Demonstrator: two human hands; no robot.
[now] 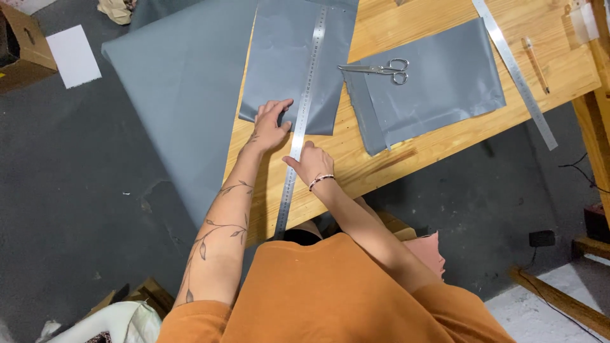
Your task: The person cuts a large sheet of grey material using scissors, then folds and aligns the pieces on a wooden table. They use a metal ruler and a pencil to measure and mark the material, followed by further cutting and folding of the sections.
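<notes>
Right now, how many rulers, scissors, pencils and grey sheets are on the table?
Metal rulers: 2, one under the hands, one at the far side
Scissors: 1
Pencil: 1
Grey sheets: 3
Total: 7

The person wears a loose orange short-sleeved top (pixel 330 298) of plain, matte cloth, its sleeves ending above the elbows so both forearms are bare. The left forearm (pixel 219 235) carries a dark line tattoo of a thin winding vine with small pointed leaves, running from near the elbow up toward the wrist, with a smaller mark just below the left hand (pixel 272 127). Around the wrist of the right hand (pixel 312 162) sits a slim bracelet of small beads (pixel 321 180), light and dark with a touch of red. The fingers (pixel 283 105) are bare, with no rings visible.
</notes>
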